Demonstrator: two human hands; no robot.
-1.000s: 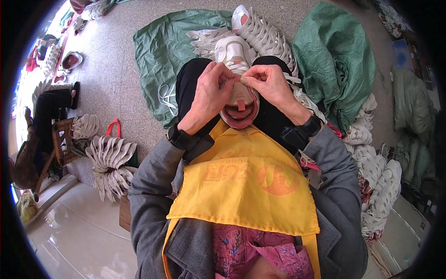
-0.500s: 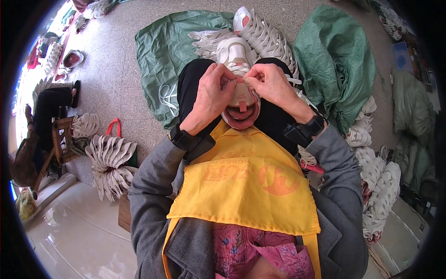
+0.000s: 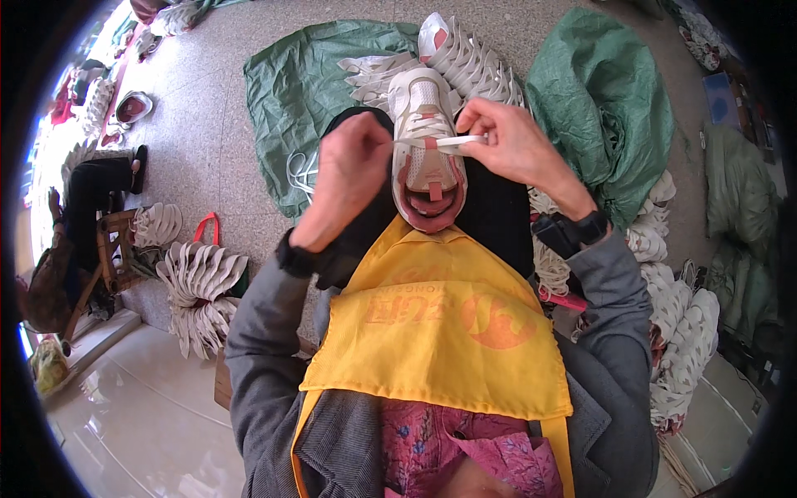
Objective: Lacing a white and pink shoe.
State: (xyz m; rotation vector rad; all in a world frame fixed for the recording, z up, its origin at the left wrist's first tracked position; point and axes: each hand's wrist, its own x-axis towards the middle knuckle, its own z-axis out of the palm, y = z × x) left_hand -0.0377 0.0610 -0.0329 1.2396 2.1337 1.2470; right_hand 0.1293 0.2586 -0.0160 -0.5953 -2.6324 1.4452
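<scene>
A white shoe upper with a pink lining and a pink tab on its tongue rests between my knees, its heel opening toward me. White shoelace runs across the tongue. My right hand, at the upper's right side, pinches one lace end between thumb and fingers. On the left side, my left hand is closed beside the upper, its fingers somewhat blurred; a thin stretch of lace leads to its fingertips.
Beyond my knees, stacked white shoe uppers lie between two green sacks. More uppers are piled at left and at right. A seated person is at far left. A yellow apron covers my lap.
My hands have moved apart from the middle of the tongue, left hand leftward and right hand rightward. The lace is now drawn out between them across the upper.
</scene>
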